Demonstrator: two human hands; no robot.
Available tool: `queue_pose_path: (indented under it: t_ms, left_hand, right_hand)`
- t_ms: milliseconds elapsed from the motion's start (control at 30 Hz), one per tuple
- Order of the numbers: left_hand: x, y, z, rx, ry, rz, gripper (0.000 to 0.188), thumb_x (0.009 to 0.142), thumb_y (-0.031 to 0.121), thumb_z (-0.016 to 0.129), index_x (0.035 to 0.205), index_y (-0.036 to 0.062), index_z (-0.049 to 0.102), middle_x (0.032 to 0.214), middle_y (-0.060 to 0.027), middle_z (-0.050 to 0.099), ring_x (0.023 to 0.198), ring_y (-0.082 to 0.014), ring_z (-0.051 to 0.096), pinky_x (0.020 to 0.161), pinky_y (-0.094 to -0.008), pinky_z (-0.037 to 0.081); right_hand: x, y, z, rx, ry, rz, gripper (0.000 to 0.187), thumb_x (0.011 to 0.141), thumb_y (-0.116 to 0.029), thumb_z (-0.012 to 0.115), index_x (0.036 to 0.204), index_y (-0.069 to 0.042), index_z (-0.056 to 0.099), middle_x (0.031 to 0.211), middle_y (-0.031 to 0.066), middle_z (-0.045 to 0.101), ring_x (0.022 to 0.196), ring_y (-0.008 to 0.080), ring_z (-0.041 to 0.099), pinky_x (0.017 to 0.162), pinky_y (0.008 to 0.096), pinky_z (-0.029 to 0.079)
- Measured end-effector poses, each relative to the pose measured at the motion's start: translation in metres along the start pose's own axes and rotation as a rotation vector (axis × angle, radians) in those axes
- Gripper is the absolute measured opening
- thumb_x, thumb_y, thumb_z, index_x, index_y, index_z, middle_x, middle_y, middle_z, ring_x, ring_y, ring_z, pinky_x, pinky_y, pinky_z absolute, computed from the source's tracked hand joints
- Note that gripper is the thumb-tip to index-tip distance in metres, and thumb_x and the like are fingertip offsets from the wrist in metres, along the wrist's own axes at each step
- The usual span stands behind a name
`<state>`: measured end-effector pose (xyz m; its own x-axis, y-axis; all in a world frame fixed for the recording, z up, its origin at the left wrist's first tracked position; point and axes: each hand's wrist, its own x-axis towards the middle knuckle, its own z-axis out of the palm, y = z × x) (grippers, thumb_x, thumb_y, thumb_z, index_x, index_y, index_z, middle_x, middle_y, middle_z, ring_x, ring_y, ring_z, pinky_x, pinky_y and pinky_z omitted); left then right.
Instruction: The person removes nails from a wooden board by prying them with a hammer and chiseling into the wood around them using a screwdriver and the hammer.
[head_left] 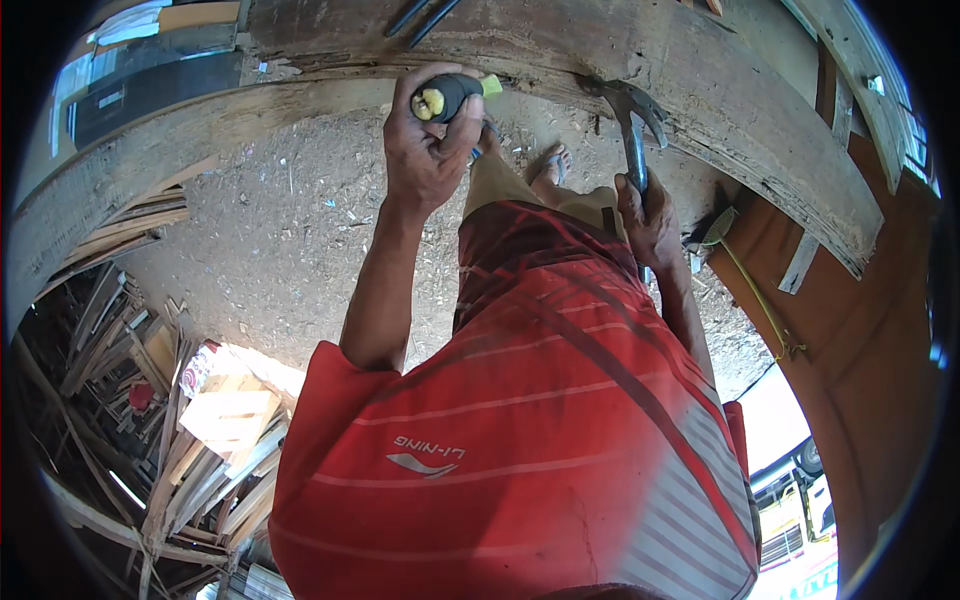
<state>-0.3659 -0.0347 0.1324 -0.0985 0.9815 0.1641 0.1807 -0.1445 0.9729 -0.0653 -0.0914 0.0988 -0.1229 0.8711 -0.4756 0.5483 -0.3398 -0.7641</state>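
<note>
Blown-out glare at lower right.

The person wears a short-sleeved red shirt [480, 415] crossed by thin pale stripes [480, 400], with a curved white logo [422, 465], a grey-striped panel [690, 510] and a dark maroon patterned hem [535, 238], plus tan legwear [500, 183].

Claw hammer [635, 150]: metal; head dark and dull, shaft smooth with a glossy highlight. Hand-tool grip [455, 99]: matt black covering, material unconfirmed; butt yellowish, uneven. Heavy plank [710, 85]: wood, matt, rough, edge scarred. Shirt [500, 420]: smooth cloth. Ground [270, 245]: rough, matt. Scrap lengths [225, 487]: bare, unfinished wood.
</note>
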Motion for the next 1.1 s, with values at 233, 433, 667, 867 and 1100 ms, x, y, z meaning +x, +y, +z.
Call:
queue_pose_path:
  t_ms: [233, 433, 667, 867, 1100]
  left_hand:
    - [0.005, 0.006, 0.005, 0.165, -0.026, -0.016, 0.036, 0.092, 0.009, 0.076, 0.121, 0.0025, 0.056, 0.1, -0.009, 0.07, 0.089, -0.0154, 0.07, 0.076, -0.0283, 0.059]
    - [-0.038, -0.011, 0.036, 0.209, 0.061, 0.269, 0.045, 0.087, -0.001, 0.077, 0.122, 0.0022, 0.051, 0.121, -0.0163, 0.067, 0.113, -0.0267, 0.067, 0.093, -0.0367, 0.057]
    - [-0.035, -0.005, 0.052, 0.337, 0.148, 0.306, 0.042, 0.077, -0.006, 0.079, 0.113, 0.004, 0.059, 0.113, -0.0159, 0.066, 0.105, -0.0318, 0.067, 0.09, -0.0401, 0.056]
    - [-0.032, -0.024, 0.054, 0.335, 0.115, 0.312, 0.051, 0.074, 0.014, 0.085, 0.119, 0.0047, 0.063, 0.114, -0.0151, 0.059, 0.103, -0.0328, 0.062, 0.082, -0.0398, 0.055]
    - [-0.035, -0.013, 0.055, 0.33, 0.114, 0.318, 0.043, 0.078, -0.001, 0.081, 0.116, 0.0066, 0.063, 0.114, -0.014, 0.062, 0.106, -0.03, 0.063, 0.089, -0.0407, 0.053]
  right_hand:
    - [0.005, 0.01, -0.003, -0.051, 0.014, -0.096, 0.043, 0.102, -0.042, 0.06, 0.098, 0.0, 0.057, 0.072, 0.0204, 0.062, 0.066, 0.0357, 0.064, 0.064, 0.0452, 0.049]
    - [0.002, 0.0, -0.006, -0.043, -0.047, -0.051, 0.043, 0.101, -0.043, 0.062, 0.095, 0.0, 0.058, 0.069, 0.0197, 0.061, 0.061, 0.0365, 0.062, 0.062, 0.0449, 0.048]
    - [-0.016, -0.032, -0.014, -0.228, -0.025, -0.138, 0.035, 0.098, -0.034, 0.067, 0.094, -0.001, 0.059, 0.068, 0.0173, 0.059, 0.062, 0.0348, 0.063, 0.06, 0.0431, 0.049]
    - [-0.027, -0.063, -0.027, -0.332, -0.079, -0.808, 0.03, 0.081, -0.014, 0.074, 0.104, -0.003, 0.059, 0.081, 0.0122, 0.059, 0.071, 0.0302, 0.064, 0.062, 0.0403, 0.051]
    - [-0.024, -0.069, -0.021, -0.552, 0.037, -0.741, 0.021, 0.081, -0.014, 0.074, 0.094, -0.008, 0.06, 0.077, 0.0099, 0.058, 0.069, 0.0311, 0.063, 0.063, 0.0422, 0.05]
